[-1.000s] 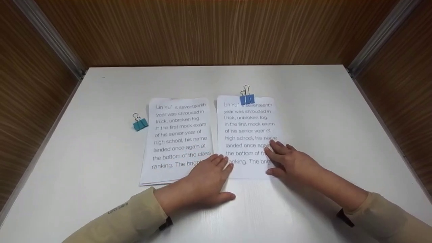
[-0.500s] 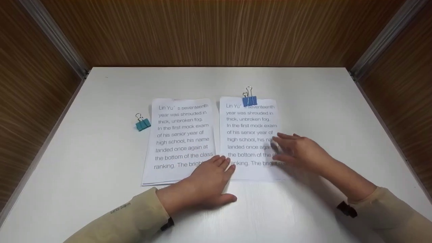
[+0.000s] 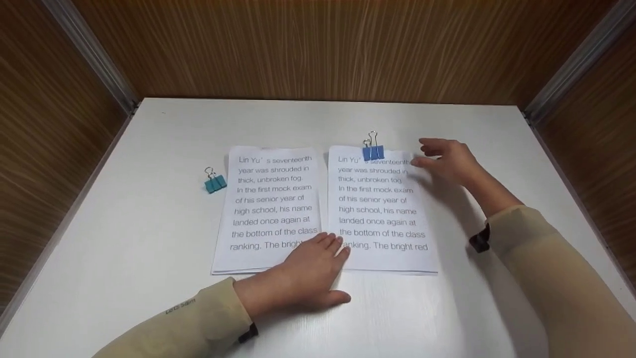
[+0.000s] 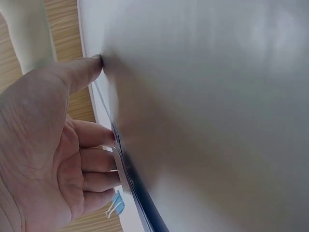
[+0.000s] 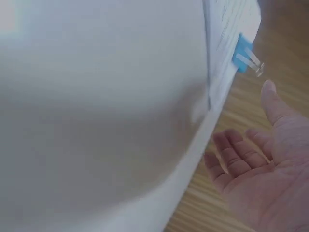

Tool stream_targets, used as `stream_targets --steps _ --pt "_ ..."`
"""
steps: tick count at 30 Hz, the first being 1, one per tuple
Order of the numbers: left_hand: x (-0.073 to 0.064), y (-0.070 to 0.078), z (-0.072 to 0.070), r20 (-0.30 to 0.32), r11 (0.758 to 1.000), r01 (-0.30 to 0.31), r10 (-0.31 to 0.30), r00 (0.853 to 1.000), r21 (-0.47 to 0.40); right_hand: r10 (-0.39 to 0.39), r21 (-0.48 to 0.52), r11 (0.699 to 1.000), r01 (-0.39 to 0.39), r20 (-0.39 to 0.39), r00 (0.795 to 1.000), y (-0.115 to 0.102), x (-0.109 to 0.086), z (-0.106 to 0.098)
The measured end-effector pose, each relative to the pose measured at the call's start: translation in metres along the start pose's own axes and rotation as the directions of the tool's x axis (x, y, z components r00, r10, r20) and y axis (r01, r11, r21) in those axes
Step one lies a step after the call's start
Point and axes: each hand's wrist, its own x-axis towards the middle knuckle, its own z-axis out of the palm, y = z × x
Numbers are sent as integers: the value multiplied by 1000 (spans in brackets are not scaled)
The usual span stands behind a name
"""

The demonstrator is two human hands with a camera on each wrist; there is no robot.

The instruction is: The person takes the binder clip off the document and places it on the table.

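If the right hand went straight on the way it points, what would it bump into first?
Probably the silver-handled blue binder clip at the top edge of the white printed sheets on the right, though how high the right hand hovers is unclear.

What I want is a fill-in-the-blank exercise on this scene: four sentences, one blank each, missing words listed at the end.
1. The clip at the top edge of the right paper stack is coloured ____.
2. The person's ____ hand is the one nearer that clip.
3. The last word printed on the right paper stack is ____.
4. In the head view, the teal clip lies beside the ____ paper stack.

Missing words: blue; right; red; left.
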Motion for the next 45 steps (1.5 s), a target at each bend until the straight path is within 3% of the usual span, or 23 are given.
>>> stream_targets --steps 9,20,32,45 --pt "0 5 1 9 999 -16 15 1000 41 52 107 992 -61 85 995 15 16 6" --pt "0 4 -1 -4 998 -24 24 1000 54 90 113 987 -114 199 976 20 22 10" --pt "1 1 -1 11 999 -21 20 1000 37 135 105 981 -161 224 965 19 28 16" --pt "3 0 1 16 1000 -5 5 1000 19 94 150 980 -129 222 970 18 23 19"
